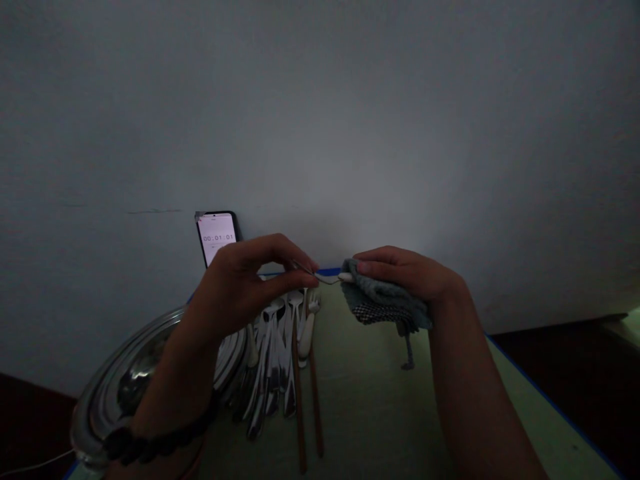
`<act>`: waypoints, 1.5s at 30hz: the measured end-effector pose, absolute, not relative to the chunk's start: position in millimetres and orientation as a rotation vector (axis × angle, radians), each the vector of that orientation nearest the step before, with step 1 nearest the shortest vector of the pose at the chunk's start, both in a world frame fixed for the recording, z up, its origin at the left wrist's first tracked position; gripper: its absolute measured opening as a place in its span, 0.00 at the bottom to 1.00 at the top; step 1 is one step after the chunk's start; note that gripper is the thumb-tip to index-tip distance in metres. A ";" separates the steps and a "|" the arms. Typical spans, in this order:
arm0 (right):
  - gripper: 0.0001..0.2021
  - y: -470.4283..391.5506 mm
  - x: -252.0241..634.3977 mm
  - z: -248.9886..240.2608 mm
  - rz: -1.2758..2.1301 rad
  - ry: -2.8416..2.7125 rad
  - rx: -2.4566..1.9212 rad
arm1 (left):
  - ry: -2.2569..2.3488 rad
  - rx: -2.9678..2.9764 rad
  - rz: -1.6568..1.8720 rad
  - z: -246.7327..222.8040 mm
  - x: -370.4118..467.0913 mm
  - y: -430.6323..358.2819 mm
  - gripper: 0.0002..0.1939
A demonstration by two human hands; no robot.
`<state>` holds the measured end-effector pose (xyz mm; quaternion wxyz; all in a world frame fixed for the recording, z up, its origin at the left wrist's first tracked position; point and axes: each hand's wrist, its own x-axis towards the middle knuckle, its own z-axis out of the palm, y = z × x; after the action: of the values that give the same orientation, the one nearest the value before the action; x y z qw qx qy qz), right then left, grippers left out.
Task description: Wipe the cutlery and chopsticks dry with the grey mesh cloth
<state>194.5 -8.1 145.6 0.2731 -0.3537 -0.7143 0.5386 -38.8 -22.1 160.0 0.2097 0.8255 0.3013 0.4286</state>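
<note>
Dimly lit grey wall [350, 133] stands behind a green-topped table [370, 413] with blue edging. At far left, a shiny round metal vessel [95, 400] sits on the table, partly hidden by the left forearm, whose wrist bears a dark beaded bracelet [155, 445]. Beyond it, a phone [217, 233] leans upright, its screen reading 00:01:01. The left hand [237, 283] is closed, thumb against fingers, on one end of a thin metal utensil [327, 279], held above the table between the two hands; its type cannot be determined. Below lies a pile of metal cutlery [273, 360], spoons among it, with a pale-handled fork [307, 333] near its right side and two brown sticks [299, 417] running toward the near edge. At right, the right hand [407, 270] is clamped on a grey-blue cloth [383, 293], wrapped about the utensil's pale end; a checked band and a loop hang below.
</note>
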 end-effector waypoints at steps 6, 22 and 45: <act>0.14 -10.5 186.5 153.3 1.435 -2.084 -0.901 | 1.026 2.343 1.125 163.3 -31.2 -24.1 0.04; 0.18 -17.9 178.5 166.0 0.663 -2.509 -1.100 | 1.017 2.035 0.817 150.9 -27.4 -11.8 0.09; 0.15 -20.1 165.2 162.5 0.531 -2.624 -1.175 | 1.243 2.355 0.620 153.6 -26.2 -22.3 0.10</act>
<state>165.2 -20.1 162.5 0.1089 -0.3996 -0.8921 0.1805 -26.2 -22.3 153.6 0.2024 0.8435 0.4451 0.2222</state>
